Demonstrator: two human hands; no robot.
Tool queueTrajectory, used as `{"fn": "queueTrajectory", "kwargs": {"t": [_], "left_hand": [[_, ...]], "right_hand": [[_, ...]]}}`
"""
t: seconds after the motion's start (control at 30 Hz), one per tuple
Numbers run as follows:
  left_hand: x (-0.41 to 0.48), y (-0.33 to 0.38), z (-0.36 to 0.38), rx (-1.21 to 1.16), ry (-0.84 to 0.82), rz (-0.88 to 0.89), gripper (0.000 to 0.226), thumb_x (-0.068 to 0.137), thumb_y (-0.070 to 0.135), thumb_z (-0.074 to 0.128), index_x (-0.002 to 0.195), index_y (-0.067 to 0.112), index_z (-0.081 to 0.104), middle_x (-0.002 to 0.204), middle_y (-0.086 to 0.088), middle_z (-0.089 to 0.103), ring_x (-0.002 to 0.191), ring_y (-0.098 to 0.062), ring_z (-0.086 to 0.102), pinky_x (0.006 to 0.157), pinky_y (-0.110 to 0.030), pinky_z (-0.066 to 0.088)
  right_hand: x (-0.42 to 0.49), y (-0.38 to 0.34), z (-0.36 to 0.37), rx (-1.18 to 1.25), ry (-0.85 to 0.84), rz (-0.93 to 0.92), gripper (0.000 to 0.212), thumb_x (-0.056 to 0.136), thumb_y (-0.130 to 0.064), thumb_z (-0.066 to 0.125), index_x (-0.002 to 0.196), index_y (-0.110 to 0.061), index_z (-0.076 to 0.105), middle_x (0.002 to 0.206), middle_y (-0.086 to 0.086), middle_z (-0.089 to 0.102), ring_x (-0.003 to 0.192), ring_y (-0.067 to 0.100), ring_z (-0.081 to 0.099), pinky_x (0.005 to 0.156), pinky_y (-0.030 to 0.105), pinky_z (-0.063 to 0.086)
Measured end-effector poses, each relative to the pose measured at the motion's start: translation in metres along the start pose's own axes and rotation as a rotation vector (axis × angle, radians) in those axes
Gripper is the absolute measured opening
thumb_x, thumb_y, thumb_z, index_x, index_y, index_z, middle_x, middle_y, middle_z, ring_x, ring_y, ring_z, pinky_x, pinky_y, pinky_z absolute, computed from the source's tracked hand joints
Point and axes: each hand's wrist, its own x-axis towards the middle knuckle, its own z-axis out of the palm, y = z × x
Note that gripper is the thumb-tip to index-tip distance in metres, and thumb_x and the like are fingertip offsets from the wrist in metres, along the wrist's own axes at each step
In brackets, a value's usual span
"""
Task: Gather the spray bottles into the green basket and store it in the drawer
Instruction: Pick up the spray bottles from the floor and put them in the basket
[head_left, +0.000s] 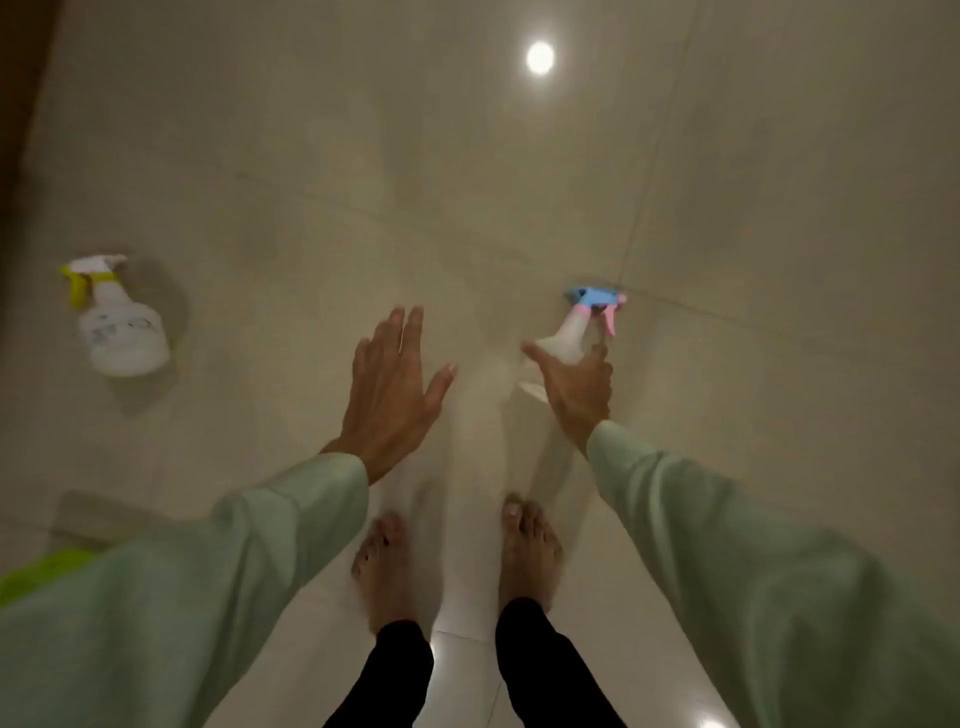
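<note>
My right hand (574, 387) grips the blue-and-pink spray bottle (566, 340), lifted off the tiled floor (779, 182); left hand (392, 395) spread wide, empty. Yellow-trigger spray bottle (122, 327) stands well to my left, uncollected. Green basket (39, 574) barely visible at lower left; nothing gathered yet, I judge, and no drawer in sight.

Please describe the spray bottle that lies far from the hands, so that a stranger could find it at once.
Look at the pale tiled floor, then at its left side, well away from the left hand. There a squat white bottle with a yellow trigger stands alone. The other bottle, at the right hand, is slimmer, with a blue and pink head.
</note>
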Motion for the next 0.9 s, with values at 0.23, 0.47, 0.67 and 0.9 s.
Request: {"fn": "queueTrajectory", "kwargs": {"t": [0.23,0.47,0.67,0.9], "left_hand": [[-0.013,-0.051,0.024,-0.030,-0.014,-0.090,0.074,0.098,0.050,0.039,0.156,0.018,0.007,0.164,-0.010,0.008,0.152,-0.025,0.008,0.123,-0.046,0.007],[-0.101,-0.076,-0.052,-0.165,0.129,-0.265,0.073,0.098,0.049,0.041,0.156,0.019,0.008,0.164,-0.008,0.009,0.152,-0.021,0.008,0.123,-0.044,0.006],[-0.204,-0.111,-0.128,-0.291,0.297,-0.435,0.072,0.097,0.049,0.041,0.155,0.022,0.009,0.165,-0.004,0.009,0.151,-0.020,0.009,0.123,-0.042,0.008],[-0.297,-0.205,-0.160,-0.362,0.463,-0.609,0.072,0.096,0.049,0.044,0.155,0.019,0.015,0.163,-0.006,0.018,0.150,-0.024,0.016,0.122,-0.043,0.013]], "right_hand": [[0.029,-0.003,0.028,0.200,0.009,0.059,0.076,0.057,-0.049,0.089,0.122,-0.021,0.060,0.115,0.005,0.069,0.098,0.028,0.069,0.090,0.045,0.059],[-0.088,-0.044,0.022,0.197,-0.356,-0.158,0.051,0.059,-0.018,0.091,0.104,-0.022,0.067,0.097,0.002,0.072,0.074,0.019,0.070,0.053,0.026,0.057],[-0.231,-0.093,0.050,0.112,-0.626,-0.204,0.050,0.059,-0.015,0.092,0.103,-0.017,0.068,0.105,0.012,0.074,0.075,0.022,0.076,0.056,0.032,0.060],[-0.351,-0.102,0.146,-0.064,-0.758,-0.183,0.029,0.067,-0.011,0.087,0.092,-0.012,0.072,0.088,0.011,0.075,0.070,0.033,0.074,0.060,0.044,0.062]]}}
